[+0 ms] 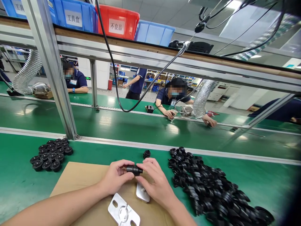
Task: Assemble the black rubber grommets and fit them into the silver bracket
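Between my two hands is a small black cylindrical part (133,169), lying roughly sideways above a cardboard sheet (80,179). My left hand (115,176) grips its wider end between thumb and fingers. The thumb and fingers of my right hand (154,179) close on its narrower end. Below them lies a silver metal plate (114,209) with slots and a round centre hole. A second metal piece (142,194) sits partly hidden under my right hand. Just beyond my hands stands a single black part (146,154) on the green bench.
Round black parts (48,156) stand grouped at the left; a big heap of black parts (207,185) covers the right. A metal post (50,69) rises at left. A black cable (115,75) hangs ahead. Across the bench, a masked person (174,94) works.
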Demonstrator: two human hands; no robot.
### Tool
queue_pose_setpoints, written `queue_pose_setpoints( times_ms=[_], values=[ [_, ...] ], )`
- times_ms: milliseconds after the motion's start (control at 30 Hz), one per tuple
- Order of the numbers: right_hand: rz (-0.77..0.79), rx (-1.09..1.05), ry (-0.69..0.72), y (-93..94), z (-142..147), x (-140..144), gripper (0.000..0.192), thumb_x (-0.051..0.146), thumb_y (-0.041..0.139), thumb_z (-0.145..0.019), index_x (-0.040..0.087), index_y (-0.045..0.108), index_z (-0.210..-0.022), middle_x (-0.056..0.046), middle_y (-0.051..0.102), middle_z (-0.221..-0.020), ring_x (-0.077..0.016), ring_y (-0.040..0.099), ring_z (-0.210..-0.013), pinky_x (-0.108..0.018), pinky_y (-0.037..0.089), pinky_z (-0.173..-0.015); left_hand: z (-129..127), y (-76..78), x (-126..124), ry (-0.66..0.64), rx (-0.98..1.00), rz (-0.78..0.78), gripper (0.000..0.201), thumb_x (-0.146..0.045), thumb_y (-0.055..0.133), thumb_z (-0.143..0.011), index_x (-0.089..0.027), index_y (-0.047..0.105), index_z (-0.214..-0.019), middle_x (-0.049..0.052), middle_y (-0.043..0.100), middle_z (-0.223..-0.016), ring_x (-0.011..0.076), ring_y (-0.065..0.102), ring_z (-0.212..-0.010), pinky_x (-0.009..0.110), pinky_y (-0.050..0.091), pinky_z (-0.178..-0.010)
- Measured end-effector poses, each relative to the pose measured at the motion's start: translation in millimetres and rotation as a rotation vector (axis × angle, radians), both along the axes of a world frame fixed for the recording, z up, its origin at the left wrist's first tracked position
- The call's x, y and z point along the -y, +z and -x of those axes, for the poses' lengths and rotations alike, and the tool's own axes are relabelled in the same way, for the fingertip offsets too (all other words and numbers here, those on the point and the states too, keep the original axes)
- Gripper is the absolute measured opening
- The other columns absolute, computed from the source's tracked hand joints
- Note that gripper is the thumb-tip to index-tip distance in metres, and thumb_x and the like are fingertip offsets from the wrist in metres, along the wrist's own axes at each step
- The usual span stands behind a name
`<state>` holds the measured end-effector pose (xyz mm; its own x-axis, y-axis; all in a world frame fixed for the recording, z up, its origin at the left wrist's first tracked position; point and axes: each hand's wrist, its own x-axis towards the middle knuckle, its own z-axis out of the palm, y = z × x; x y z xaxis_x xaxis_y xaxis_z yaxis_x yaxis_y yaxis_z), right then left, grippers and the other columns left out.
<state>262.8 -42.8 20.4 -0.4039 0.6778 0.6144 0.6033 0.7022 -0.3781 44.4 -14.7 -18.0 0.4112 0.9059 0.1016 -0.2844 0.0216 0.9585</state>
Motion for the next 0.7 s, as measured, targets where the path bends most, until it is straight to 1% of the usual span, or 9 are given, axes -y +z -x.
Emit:
queue_pose_setpoints(
  times_ms=[167,333,433,567,633,700],
  values=[
    [0.003,0.01,0.014,0.7,-0.3,0.4,0.036,0.015,0.069,-0.097,0.026,0.062,-0.13,-0.009,0.07,-0.109,-0.0303,0.057,-0.109,-0.051,0.059,-0.092,-0.2,0.0,0.1,0.003,0.011,-0.016,0.039,-0.029,0.089,-0.08,-0.017,0.079,-0.116,0.012,0.079,-0.113,0.0259,0.073,-0.1,0.038,0.058,-0.091],
    [-0.013,0.029,0.021,1.9,-0.1,0.7,0.035,0.014,0.069,-0.096,0.025,0.063,-0.129,-0.008,0.071,-0.106,-0.029,0.058,-0.108,-0.048,0.059,-0.092,-0.7,2.2,0.8,-0.013,0.014,-0.019,0.039,-0.028,0.089,-0.079,-0.017,0.079,-0.115,0.013,0.079,-0.114,0.0265,0.072,-0.101,0.039,0.057,-0.093],
    [-0.049,0.048,0.001,2.4,-0.5,0.6,0.032,0.016,0.073,-0.094,0.023,0.064,-0.124,-0.008,0.071,-0.1,-0.0295,0.059,-0.107,-0.046,0.059,-0.09,-0.3,2.9,0.9,-0.023,-0.018,-0.004,0.039,-0.029,0.088,-0.08,-0.016,0.079,-0.116,0.014,0.08,-0.112,0.0271,0.073,-0.099,0.04,0.057,-0.091],
    [-0.073,0.117,-0.021,2.8,-0.9,1.2,0.025,0.027,0.079,-0.092,0.021,0.066,-0.113,-0.006,0.069,-0.09,-0.0312,0.06,-0.105,-0.049,0.056,-0.092,0.5,2.8,1.6,-0.048,-0.063,0.012,0.042,-0.03,0.088,-0.078,-0.015,0.079,-0.116,0.014,0.081,-0.109,0.0277,0.074,-0.096,0.04,0.057,-0.089],
    [-0.057,0.137,-0.038,3.4,-0.7,2.0,0.02,0.029,0.079,-0.093,0.022,0.066,-0.106,-0.006,0.067,-0.088,-0.0318,0.06,-0.105,-0.051,0.055,-0.093,0.5,2.4,1.9,-0.045,-0.079,0.006,0.043,-0.03,0.088,-0.077,-0.015,0.079,-0.116,0.014,0.081,-0.108,0.0276,0.073,-0.095,0.041,0.057,-0.089],
    [-0.036,0.14,-0.049,4.9,-0.9,3.0,0.016,0.029,0.076,-0.095,0.022,0.066,-0.107,-0.006,0.067,-0.089,-0.0321,0.059,-0.105,-0.052,0.055,-0.093,0.2,2.0,1.5,-0.036,-0.079,-0.003,0.042,-0.03,0.088,-0.077,-0.015,0.079,-0.115,0.013,0.081,-0.108,0.0267,0.073,-0.094,0.04,0.056,-0.089]
  ],
)
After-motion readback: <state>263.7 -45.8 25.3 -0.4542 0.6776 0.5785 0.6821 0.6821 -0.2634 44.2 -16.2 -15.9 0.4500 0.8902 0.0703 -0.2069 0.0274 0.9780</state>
